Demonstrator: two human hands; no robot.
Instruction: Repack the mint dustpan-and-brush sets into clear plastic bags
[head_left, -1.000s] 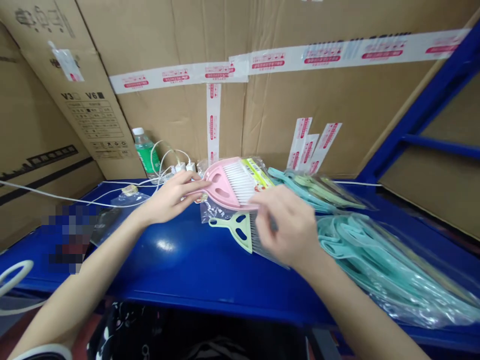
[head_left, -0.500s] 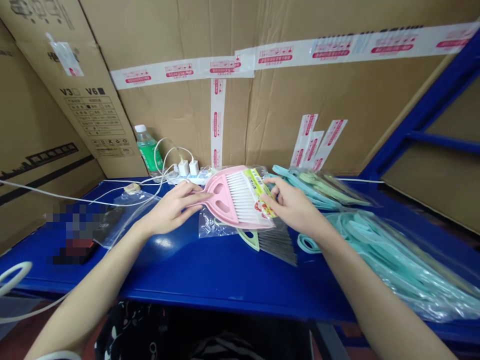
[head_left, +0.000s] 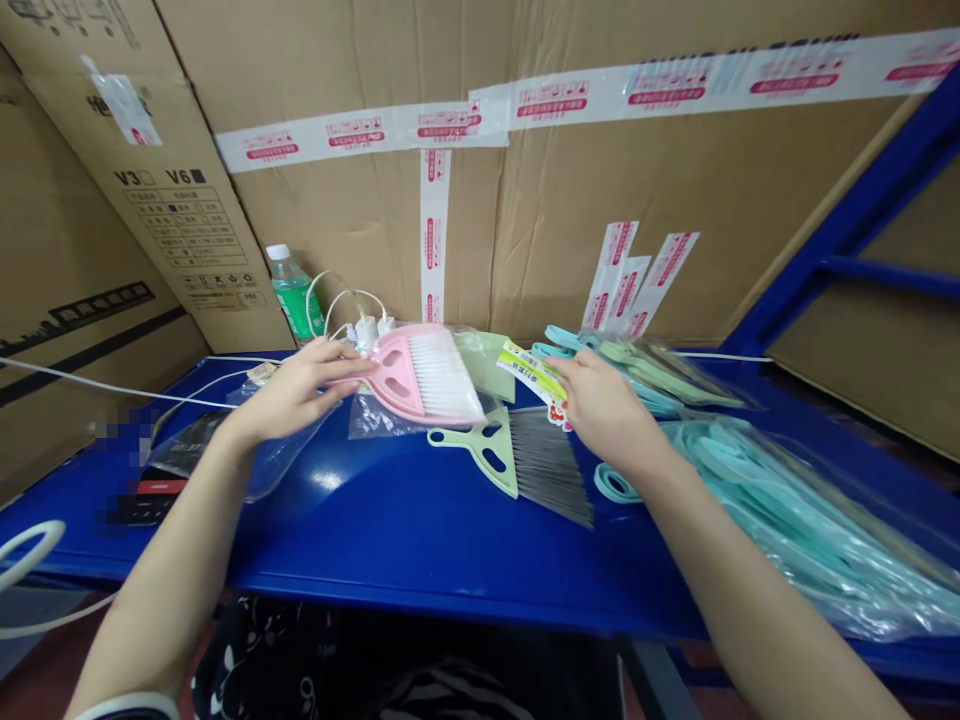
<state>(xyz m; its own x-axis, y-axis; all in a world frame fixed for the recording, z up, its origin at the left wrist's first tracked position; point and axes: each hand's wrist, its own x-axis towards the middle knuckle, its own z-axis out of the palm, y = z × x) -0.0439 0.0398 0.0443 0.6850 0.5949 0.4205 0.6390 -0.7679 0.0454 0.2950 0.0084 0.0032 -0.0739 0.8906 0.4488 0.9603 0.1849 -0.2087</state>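
My left hand grips the handle of a pink dustpan, with a pink brush with white bristles lying against it. Between the fingers of my right hand is a yellow and white label card, apart from the pink set. Below them a green brush with grey bristles lies on the blue table. A pale green dustpan shows behind the pink set, partly hidden. Clear plastic film lies under the pink set.
Bagged turquoise straps cover the right side, with more bagged straps behind. A green-labelled bottle, white chargers and cables stand at the back left. Cardboard walls the rear.
My left hand has moved left with the pink dustpan and brush. The label card has come away from them in my right hand, and more of the green brush and dustpan shows.
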